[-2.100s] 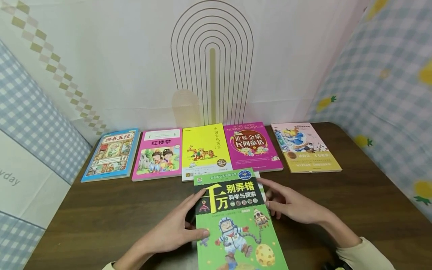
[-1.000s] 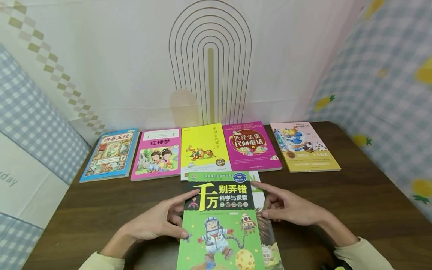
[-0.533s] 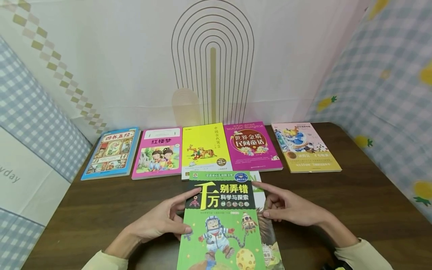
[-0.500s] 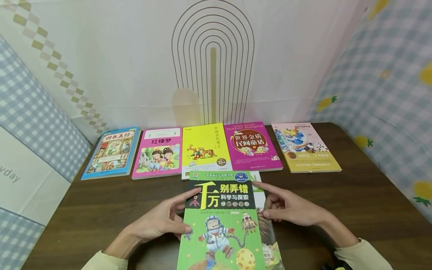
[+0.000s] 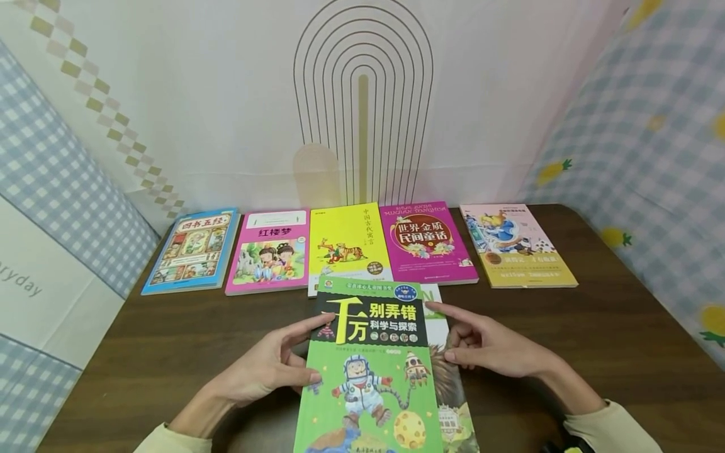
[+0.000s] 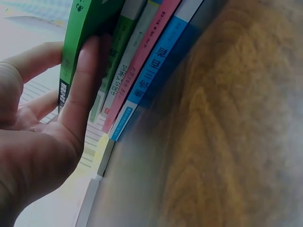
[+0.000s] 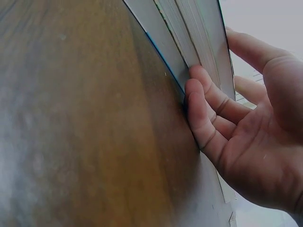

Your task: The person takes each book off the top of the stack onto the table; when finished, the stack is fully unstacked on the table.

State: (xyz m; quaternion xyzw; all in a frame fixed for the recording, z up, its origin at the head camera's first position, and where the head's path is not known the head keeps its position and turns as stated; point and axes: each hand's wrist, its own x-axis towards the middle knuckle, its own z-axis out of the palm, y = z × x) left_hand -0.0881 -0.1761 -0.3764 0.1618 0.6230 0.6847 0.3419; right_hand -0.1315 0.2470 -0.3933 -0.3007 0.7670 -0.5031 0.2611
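Nearest the camera, a stack of books on the dark wooden bench (image 5: 623,340), topped by a green book (image 5: 370,371) with an astronaut on its cover. Landmark for everything else: that green book. At its left edge, the left hand (image 5: 266,371), thumb laid on the cover and fingers tucked along the spines, as the left wrist view shows, with green, pink and blue spines (image 6: 142,80) pressed against the fingertips. At its right edge, the right hand (image 5: 493,346), index finger stretched toward the top corner, other fingers curled against the page edges (image 7: 199,42) of the stack. Hands apart, one on each side, clamping the stack between them, likely to square the edges and keep the books from sliding. Under the green book, a lower book (image 5: 447,384) jutting out to the right, so the pile not yet flush. Beyond the green book, a row of five flat books, covers up: blue book (image 5: 192,251) far left, pink book (image 5: 272,251), yellow book (image 5: 348,245) directly behind and partly overlapped, magenta book (image 5: 425,242), pale yellow book (image 5: 515,245) far right. Farthest back, a white backdrop (image 5: 226,113) with an arch pattern.
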